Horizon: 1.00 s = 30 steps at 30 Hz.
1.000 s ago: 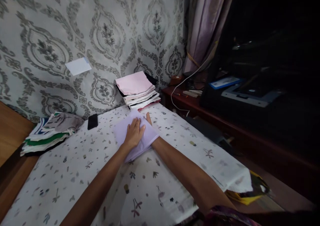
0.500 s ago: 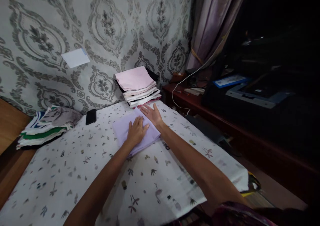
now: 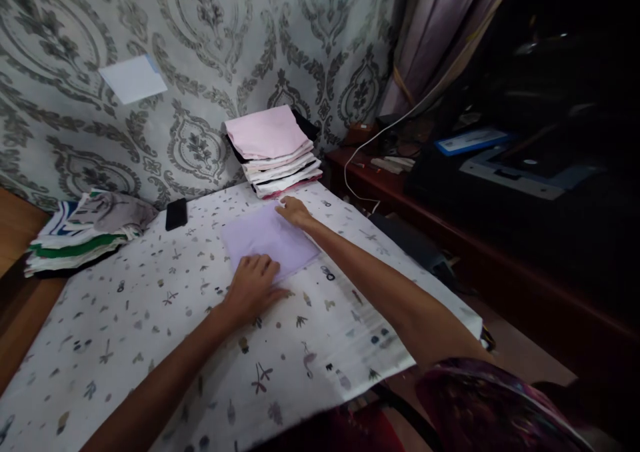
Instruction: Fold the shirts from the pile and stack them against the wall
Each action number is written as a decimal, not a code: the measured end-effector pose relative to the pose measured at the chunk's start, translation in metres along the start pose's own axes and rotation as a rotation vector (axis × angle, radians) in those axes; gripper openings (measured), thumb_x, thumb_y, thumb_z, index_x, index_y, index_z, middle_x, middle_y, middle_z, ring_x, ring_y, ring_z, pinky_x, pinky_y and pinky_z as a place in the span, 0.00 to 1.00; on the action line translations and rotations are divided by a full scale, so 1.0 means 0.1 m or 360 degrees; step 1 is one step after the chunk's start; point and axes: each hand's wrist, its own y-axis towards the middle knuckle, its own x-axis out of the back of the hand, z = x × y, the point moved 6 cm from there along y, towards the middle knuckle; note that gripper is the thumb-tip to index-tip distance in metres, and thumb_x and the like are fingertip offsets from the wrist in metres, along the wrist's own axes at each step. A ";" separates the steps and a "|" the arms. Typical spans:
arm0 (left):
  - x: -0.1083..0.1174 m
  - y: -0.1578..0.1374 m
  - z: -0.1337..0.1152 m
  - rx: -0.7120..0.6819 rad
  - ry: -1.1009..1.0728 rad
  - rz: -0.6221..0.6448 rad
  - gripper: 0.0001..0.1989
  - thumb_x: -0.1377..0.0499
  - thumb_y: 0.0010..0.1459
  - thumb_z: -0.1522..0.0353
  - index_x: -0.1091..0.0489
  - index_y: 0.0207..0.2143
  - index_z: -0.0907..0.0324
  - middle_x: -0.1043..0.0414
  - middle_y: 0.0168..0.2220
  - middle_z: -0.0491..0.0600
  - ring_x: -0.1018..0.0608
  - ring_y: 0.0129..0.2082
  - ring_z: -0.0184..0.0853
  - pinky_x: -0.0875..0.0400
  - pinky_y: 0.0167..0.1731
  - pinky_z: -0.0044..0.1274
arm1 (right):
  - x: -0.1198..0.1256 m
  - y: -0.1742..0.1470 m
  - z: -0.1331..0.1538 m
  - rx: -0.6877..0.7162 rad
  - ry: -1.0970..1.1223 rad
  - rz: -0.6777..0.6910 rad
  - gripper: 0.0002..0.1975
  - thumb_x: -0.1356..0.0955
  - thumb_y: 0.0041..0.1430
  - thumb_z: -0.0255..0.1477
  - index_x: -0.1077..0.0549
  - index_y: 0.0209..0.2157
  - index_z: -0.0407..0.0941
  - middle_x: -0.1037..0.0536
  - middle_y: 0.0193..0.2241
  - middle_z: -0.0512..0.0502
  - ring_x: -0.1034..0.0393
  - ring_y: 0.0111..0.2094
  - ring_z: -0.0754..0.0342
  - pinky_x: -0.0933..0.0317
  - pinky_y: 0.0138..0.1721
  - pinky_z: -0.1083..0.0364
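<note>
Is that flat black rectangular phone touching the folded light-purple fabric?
Apart. The head view shows plain space: a strip of the white patterned cloth cover lies between the flat black rectangular phone and the folded light-purple fabric.

A short, loose sleeve [image 3: 493, 405] in deep purple and maroon ends near the elbow of the right arm [image 3: 380, 285], its dark cloth mottled with a pinkish pattern too dim to make out. A paler line runs along its upper edge. The left forearm [image 3: 165, 372], left hand [image 3: 253, 282] and right hand [image 3: 294, 211] are bare, the fingers slim.
</note>
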 end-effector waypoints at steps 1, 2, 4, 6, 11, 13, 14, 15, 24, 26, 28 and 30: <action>-0.01 -0.07 -0.02 -0.0007 0.0076 0.0019 0.13 0.42 0.64 0.60 0.32 0.43 0.60 0.29 0.42 0.55 0.28 0.42 0.45 0.33 0.42 0.37 | -0.02 0.04 0.01 -0.0044 -0.0042 -0.0003 0.18 0.32 0.61 0.34 0.25 0.50 0.43 0.24 0.53 0.38 0.30 0.54 0.42 0.36 0.54 0.49; -0.03 -0.13 -0.03 -0.0005 0.0135 0.0030 0.08 0.43 0.65 0.64 0.32 0.42 0.60 0.30 0.41 0.54 0.29 0.41 0.43 0.34 0.41 0.35 | -0.04 0.08 0.02 -0.0084 -0.0081 -0.0007 0.17 0.32 0.60 0.35 0.24 0.48 0.44 0.23 0.51 0.38 0.29 0.53 0.42 0.35 0.52 0.49; -0.06 -0.18 -0.04 -0.0004 0.0216 0.0036 0.04 0.46 0.65 0.72 0.32 0.41 0.59 0.30 0.39 0.53 0.29 0.38 0.41 0.34 0.39 0.33 | -0.07 0.16 0.04 -0.0149 -0.0147 -0.0017 0.13 0.31 0.59 0.34 0.23 0.44 0.45 0.21 0.47 0.40 0.27 0.51 0.42 0.33 0.49 0.50; -0.06 -0.19 -0.05 -0.0036 0.0274 0.0028 0.07 0.47 0.64 0.76 0.33 0.41 0.59 0.31 0.38 0.51 0.30 0.37 0.40 0.35 0.37 0.31 | -0.10 0.20 0.06 -0.0189 -0.0199 -0.0035 0.10 0.31 0.57 0.30 0.22 0.41 0.46 0.20 0.44 0.42 0.26 0.48 0.43 0.33 0.46 0.51; -0.07 -0.22 -0.12 -0.0159 0.0348 0.0041 0.07 0.47 0.64 0.77 0.33 0.40 0.59 0.31 0.38 0.52 0.30 0.37 0.39 0.35 0.35 0.30 | -0.10 0.21 0.01 -0.0210 -0.0276 -0.0139 0.11 0.36 0.59 0.28 0.23 0.41 0.49 0.21 0.44 0.46 0.27 0.46 0.47 0.33 0.44 0.53; -0.08 -0.25 -0.15 -0.0187 0.0306 0.0092 0.08 0.46 0.62 0.78 0.33 0.41 0.60 0.31 0.39 0.52 0.30 0.38 0.40 0.34 0.35 0.30 | -0.09 0.19 -0.03 -0.0229 -0.0302 -0.0153 0.11 0.36 0.59 0.29 0.23 0.41 0.48 0.21 0.44 0.45 0.27 0.46 0.47 0.33 0.43 0.53; -0.08 -0.26 -0.16 -0.0184 0.0260 0.0115 0.09 0.46 0.61 0.79 0.32 0.41 0.60 0.30 0.39 0.53 0.30 0.38 0.40 0.34 0.36 0.30 | -0.09 0.18 -0.04 -0.0235 -0.0315 -0.0151 0.11 0.36 0.59 0.29 0.23 0.41 0.48 0.21 0.44 0.45 0.27 0.46 0.47 0.33 0.44 0.53; -0.07 -0.28 -0.15 -0.0176 0.0186 0.0129 0.10 0.46 0.60 0.79 0.32 0.41 0.60 0.30 0.40 0.53 0.30 0.39 0.40 0.34 0.36 0.30 | -0.08 0.18 -0.04 -0.0233 -0.0328 -0.0149 0.11 0.36 0.59 0.29 0.24 0.42 0.48 0.21 0.44 0.44 0.27 0.47 0.47 0.33 0.44 0.52; 0.03 0.10 1.60 0.1022 -0.0960 -0.0374 0.07 0.47 0.58 0.70 0.30 0.37 0.57 0.30 0.35 0.48 0.29 0.35 0.35 0.33 0.37 0.26 | -0.26 -0.28 0.51 0.0487 -0.0447 -0.0014 0.20 0.39 0.67 0.33 0.30 0.56 0.43 0.29 0.58 0.38 0.38 0.60 0.46 0.45 0.60 0.50; -0.08 0.26 1.95 0.1159 -0.1004 -0.0339 0.04 0.45 0.55 0.69 0.31 0.31 0.58 0.32 0.29 0.46 0.31 0.32 0.35 0.35 0.34 0.25 | -0.41 -0.43 0.54 0.0577 -0.0551 0.0105 0.21 0.40 0.68 0.35 0.30 0.57 0.43 0.33 0.61 0.37 0.42 0.63 0.45 0.50 0.63 0.46; -0.20 0.40 2.13 0.1161 -0.1076 -0.0245 0.05 0.43 0.52 0.67 0.33 0.26 0.58 0.35 0.23 0.43 0.33 0.27 0.33 0.38 0.29 0.24 | -0.52 -0.54 0.50 0.0547 -0.0647 0.0168 0.24 0.41 0.70 0.39 0.32 0.59 0.43 0.37 0.65 0.35 0.48 0.67 0.42 0.56 0.65 0.40; -0.30 0.48 2.19 0.1120 -0.1165 -0.0162 0.07 0.41 0.49 0.65 0.34 0.22 0.58 0.37 0.20 0.42 0.35 0.24 0.31 0.40 0.26 0.23 | -0.58 -0.60 0.46 0.0514 -0.0683 0.0184 0.27 0.43 0.70 0.43 0.35 0.62 0.42 0.40 0.66 0.34 0.54 0.69 0.40 0.62 0.66 0.35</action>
